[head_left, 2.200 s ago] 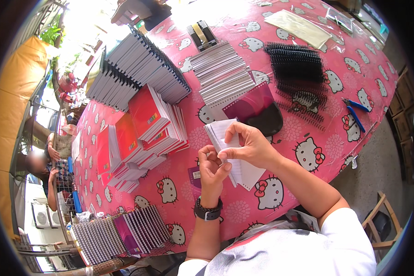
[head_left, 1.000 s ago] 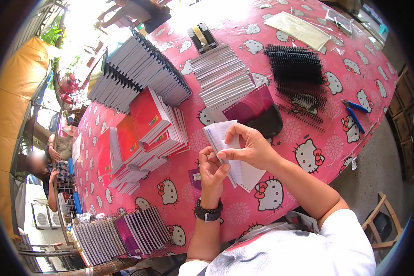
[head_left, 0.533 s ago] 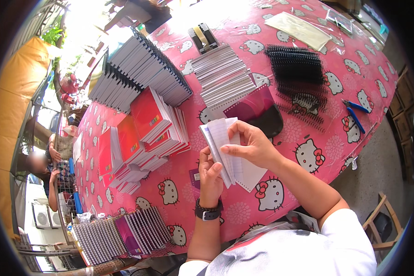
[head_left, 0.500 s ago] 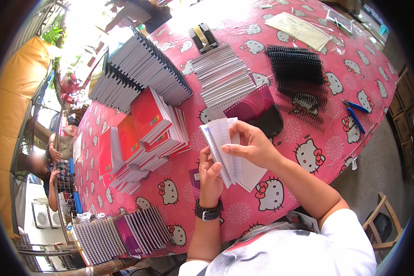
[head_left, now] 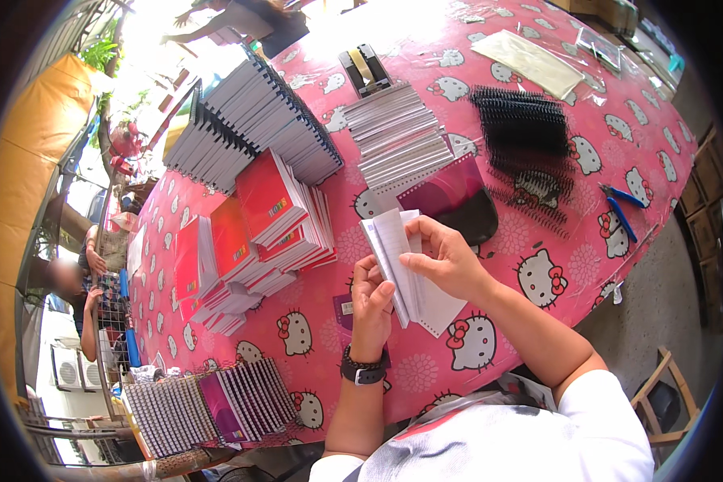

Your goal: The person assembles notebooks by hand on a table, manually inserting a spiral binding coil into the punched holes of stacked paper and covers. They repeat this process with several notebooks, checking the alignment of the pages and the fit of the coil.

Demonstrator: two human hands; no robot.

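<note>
Upright between my hands is a sheaf of lined notebook pages [head_left: 392, 261], slightly fanned. My left hand [head_left: 369, 313] grips it along its left side, a dark band and watch on the wrist. From the right, my right hand [head_left: 450, 261] pinches the page edges between thumb and fingers. Beneath the hands a white sheet [head_left: 444, 313] with punched holes lies on the table. Just beyond are a purple punched cover [head_left: 442, 186] and a dark, rounded-corner sheet [head_left: 480, 218], partly overlapped. A stack of punched page blocks [head_left: 398, 132] rises behind them.
Red-covered notebooks [head_left: 269, 197] and tall spiral-bound stacks [head_left: 273, 120] stand left; more bound books [head_left: 173, 414] lie near left. Black wire coils [head_left: 522, 120], blue-handled cutters [head_left: 621, 213] and a tape dispenser [head_left: 365, 68] lie on the pink table [head_left: 414, 373]. Other people are beyond.
The pages in my hands have drawn closer together and show less of their lined faces. My right hand has shifted slightly to the right. The whole view has moved a little.
</note>
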